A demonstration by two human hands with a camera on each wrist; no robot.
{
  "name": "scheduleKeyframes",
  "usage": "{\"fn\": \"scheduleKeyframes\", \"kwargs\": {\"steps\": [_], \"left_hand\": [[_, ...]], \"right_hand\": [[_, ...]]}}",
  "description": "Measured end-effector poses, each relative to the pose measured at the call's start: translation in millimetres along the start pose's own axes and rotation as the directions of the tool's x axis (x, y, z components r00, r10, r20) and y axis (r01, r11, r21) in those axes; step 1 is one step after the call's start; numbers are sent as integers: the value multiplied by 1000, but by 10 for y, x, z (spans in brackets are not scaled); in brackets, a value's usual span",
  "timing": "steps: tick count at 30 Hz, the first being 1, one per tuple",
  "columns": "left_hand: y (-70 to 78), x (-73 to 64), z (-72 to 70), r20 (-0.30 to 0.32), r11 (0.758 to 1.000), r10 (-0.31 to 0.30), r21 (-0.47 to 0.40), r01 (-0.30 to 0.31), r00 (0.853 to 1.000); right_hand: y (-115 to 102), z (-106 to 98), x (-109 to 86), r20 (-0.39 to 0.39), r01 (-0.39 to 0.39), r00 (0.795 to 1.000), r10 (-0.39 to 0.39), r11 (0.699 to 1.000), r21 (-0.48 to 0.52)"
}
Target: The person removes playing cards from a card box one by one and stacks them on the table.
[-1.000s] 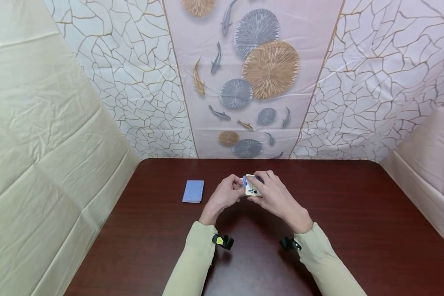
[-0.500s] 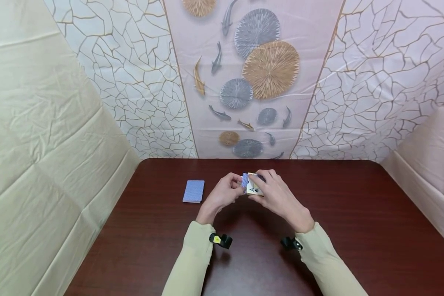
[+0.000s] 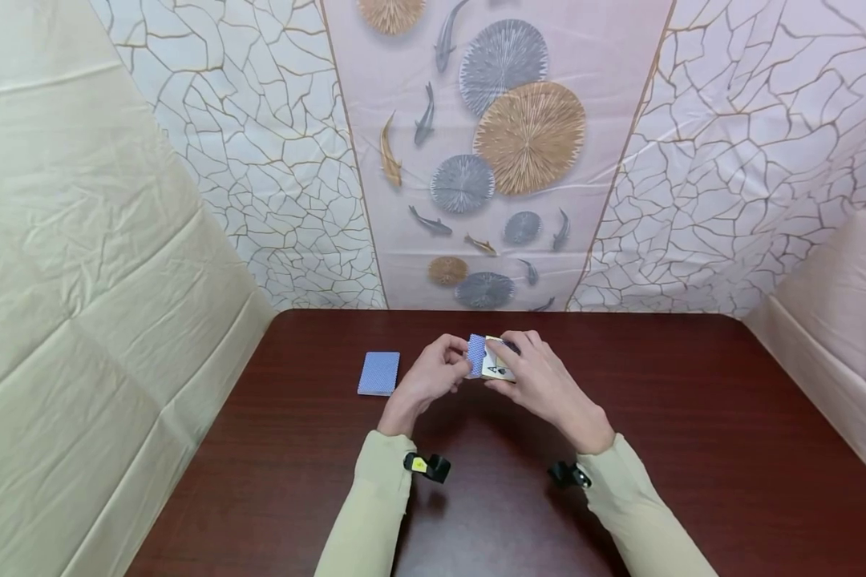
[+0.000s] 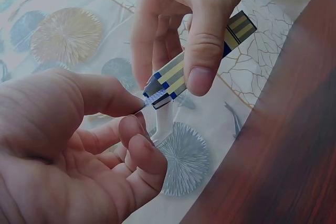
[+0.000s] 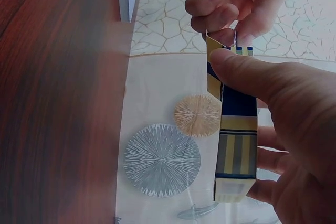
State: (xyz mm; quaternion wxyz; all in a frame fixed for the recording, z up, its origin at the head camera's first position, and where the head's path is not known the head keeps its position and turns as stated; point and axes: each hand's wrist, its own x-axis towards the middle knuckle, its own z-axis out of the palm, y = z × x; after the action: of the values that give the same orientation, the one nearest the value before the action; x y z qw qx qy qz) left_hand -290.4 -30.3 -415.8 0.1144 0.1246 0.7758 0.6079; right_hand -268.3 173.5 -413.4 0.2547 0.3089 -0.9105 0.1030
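Observation:
In the head view my right hand grips a playing-card box, whose pale face shows an ace of spades. A blue-backed playing card sticks out of the box's left end. My left hand pinches that card by its outer edge. From the left wrist, the card shows as a thin blue-patterned sheet at the box's open end, between thumb and index finger. The right wrist view shows the striped blue and yellow side of the box, with the right thumb across it and a flap standing out.
A stack of blue-backed cards lies on the dark red-brown table, left of my hands. Patterned cloth hangs behind the table's far edge, and plain cream cloth on the left side.
My left hand has moved slightly left, and more of the blue-backed card shows outside the box. The right hand and the box have stayed nearly in place.

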Motion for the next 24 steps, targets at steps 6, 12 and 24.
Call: {"fn": "scheduleKeyframes", "kwargs": {"steps": [6, 12, 24], "left_hand": [[19, -7, -24, -4, 999, 26, -18, -26, 1000], [15, -20, -68, -8, 1000, 20, -12, -20, 1000], [21, -39, -92, 32, 1000, 0, 32, -1, 999]], "right_hand": [[7, -10, 3, -23, 2, 1000, -2, 1000, -6], [0, -28, 11, 15, -15, 1000, 15, 1000, 1], [12, -16, 5, 10, -15, 1000, 15, 1000, -4]]}}
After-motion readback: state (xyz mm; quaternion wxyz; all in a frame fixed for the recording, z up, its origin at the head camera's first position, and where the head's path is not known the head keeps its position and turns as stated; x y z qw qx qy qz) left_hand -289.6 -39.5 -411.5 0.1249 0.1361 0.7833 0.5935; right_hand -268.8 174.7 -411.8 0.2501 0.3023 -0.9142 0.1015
